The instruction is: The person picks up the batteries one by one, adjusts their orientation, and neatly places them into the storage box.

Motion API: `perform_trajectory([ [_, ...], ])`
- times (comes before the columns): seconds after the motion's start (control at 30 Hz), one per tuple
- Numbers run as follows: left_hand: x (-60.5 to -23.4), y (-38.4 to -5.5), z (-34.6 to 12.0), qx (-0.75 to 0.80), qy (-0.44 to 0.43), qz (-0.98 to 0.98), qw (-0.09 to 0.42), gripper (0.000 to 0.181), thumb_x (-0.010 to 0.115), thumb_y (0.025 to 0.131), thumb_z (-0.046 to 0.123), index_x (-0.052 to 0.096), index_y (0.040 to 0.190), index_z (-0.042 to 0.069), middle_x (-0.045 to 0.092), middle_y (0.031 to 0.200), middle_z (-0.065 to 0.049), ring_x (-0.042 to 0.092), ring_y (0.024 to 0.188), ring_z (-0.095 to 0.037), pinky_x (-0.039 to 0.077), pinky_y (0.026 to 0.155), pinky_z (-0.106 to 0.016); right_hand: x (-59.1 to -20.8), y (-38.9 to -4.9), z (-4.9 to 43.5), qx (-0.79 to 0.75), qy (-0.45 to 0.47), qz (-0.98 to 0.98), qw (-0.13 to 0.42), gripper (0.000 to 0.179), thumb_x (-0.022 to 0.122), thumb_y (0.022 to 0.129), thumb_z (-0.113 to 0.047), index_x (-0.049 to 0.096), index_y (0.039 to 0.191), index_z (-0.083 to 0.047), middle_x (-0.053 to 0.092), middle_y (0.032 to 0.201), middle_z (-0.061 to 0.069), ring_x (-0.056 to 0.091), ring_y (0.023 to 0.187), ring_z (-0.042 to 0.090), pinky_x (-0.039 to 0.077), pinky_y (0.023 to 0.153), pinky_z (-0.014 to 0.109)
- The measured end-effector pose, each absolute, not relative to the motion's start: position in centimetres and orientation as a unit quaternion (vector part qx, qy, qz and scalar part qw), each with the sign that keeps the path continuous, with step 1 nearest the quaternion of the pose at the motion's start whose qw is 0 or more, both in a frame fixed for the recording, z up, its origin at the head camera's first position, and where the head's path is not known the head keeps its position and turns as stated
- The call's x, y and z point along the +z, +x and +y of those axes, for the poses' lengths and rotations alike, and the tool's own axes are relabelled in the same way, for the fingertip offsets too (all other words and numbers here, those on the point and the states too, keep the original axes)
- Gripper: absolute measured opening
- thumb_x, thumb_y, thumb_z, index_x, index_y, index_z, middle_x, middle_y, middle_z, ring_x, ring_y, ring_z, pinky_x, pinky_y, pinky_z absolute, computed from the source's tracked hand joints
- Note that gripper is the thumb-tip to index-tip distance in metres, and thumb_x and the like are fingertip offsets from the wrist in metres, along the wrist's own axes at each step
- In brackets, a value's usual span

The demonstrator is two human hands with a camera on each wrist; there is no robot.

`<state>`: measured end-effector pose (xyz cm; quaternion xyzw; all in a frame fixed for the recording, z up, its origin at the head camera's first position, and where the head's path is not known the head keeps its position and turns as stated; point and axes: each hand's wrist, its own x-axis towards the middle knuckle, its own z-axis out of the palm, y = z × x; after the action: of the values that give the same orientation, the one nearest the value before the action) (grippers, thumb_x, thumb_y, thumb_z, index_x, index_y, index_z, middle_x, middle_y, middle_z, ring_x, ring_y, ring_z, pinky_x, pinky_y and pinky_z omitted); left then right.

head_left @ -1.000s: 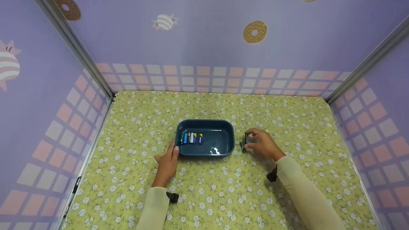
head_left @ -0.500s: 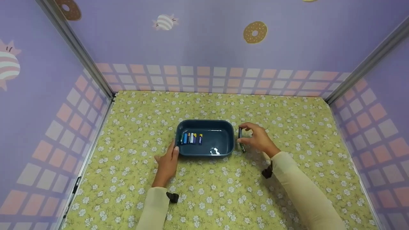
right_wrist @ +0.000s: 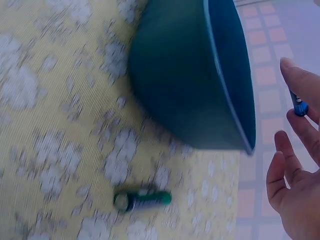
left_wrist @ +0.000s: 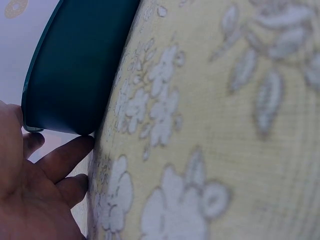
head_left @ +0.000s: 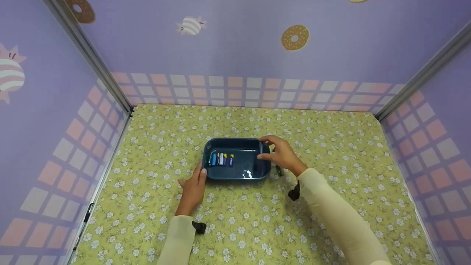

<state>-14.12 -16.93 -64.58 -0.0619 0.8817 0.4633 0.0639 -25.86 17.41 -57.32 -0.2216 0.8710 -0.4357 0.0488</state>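
Note:
A dark blue plastic tub (head_left: 235, 179) holds several batteries (head_left: 221, 159) lying side by side on the left of its floor. My left hand (head_left: 192, 187) holds the tub's near left corner; the thumb lies at the rim, and the fingers touch the outer wall in the left wrist view. My right hand (head_left: 281, 152) is over the tub's right end, pinching a blue battery (right_wrist: 298, 106) between thumb and fingers. Most of that battery is hidden by the fingers in the right wrist view. A green battery (right_wrist: 142, 200) lies on the cloth outside the tub, below my right hand.
Yellow flowered cloth (head_left: 243, 221) covers the table. Purple patterned panels (head_left: 235, 48) enclose the back and both sides, with metal posts (head_left: 88, 55) at the corners. Black wrist mounts (head_left: 199, 227) sit on both sleeves.
My right hand has carried the blue battery left from beside the tub to over its right end. The green battery stays on the cloth. My left hand has not moved.

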Motion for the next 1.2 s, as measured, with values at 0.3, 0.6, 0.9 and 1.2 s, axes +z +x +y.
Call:
perform_trajectory([
  [0.3, -64.6, -14.2, -16.8, 0.455, -0.055, 0.887, 0.055, 0.066, 0.023, 0.106, 0.065, 0.016, 0.165, 0.035, 0.036, 0.165, -0.005, 0.04, 0.145, -0.047, -0.022, 0.116, -0.069, -57.3, -26.6, 14.0, -0.451, -0.229, 0.861, 0.053, 0.057, 0.087, 0.084, -0.03, 0.065, 0.135, -0.014, 0.068, 0.126, 0.001, 0.065, 0.114, 0.022, 0.055, 0.098, 0.046],
  [0.6, -64.9, -14.3, -16.8, 0.451, -0.051, 0.89, 0.047, 0.069, 0.022, 0.106, 0.067, 0.018, 0.165, 0.032, 0.037, 0.164, -0.006, 0.043, 0.144, -0.047, -0.021, 0.116, -0.071, -58.4, -27.1, 11.7, -0.465, -0.244, 0.848, 0.068, 0.06, 0.086, 0.085, -0.029, 0.064, 0.136, -0.009, 0.067, 0.128, 0.005, 0.068, 0.11, 0.031, 0.056, 0.096, 0.049],
  [0.9, -64.9, -14.3, -16.9, 0.456, -0.053, 0.887, 0.051, 0.067, 0.023, 0.106, 0.066, 0.015, 0.165, 0.035, 0.036, 0.165, -0.004, 0.043, 0.145, -0.045, -0.022, 0.117, -0.069, -59.1, -27.2, 10.1, -0.467, -0.234, 0.848, 0.091, 0.059, 0.084, 0.086, -0.031, 0.063, 0.138, -0.011, 0.066, 0.131, 0.002, 0.068, 0.109, 0.03, 0.057, 0.094, 0.046],
  [1.2, -64.8, -14.3, -16.9, 0.452, -0.054, 0.889, 0.047, 0.066, 0.021, 0.106, 0.066, 0.016, 0.165, 0.036, 0.036, 0.164, -0.003, 0.044, 0.143, -0.046, -0.022, 0.117, -0.069, -60.0, -27.2, 8.8, -0.45, -0.231, 0.856, 0.107, 0.057, 0.084, 0.087, -0.029, 0.062, 0.137, -0.013, 0.064, 0.136, 0.001, 0.068, 0.108, 0.022, 0.057, 0.093, 0.041],
])
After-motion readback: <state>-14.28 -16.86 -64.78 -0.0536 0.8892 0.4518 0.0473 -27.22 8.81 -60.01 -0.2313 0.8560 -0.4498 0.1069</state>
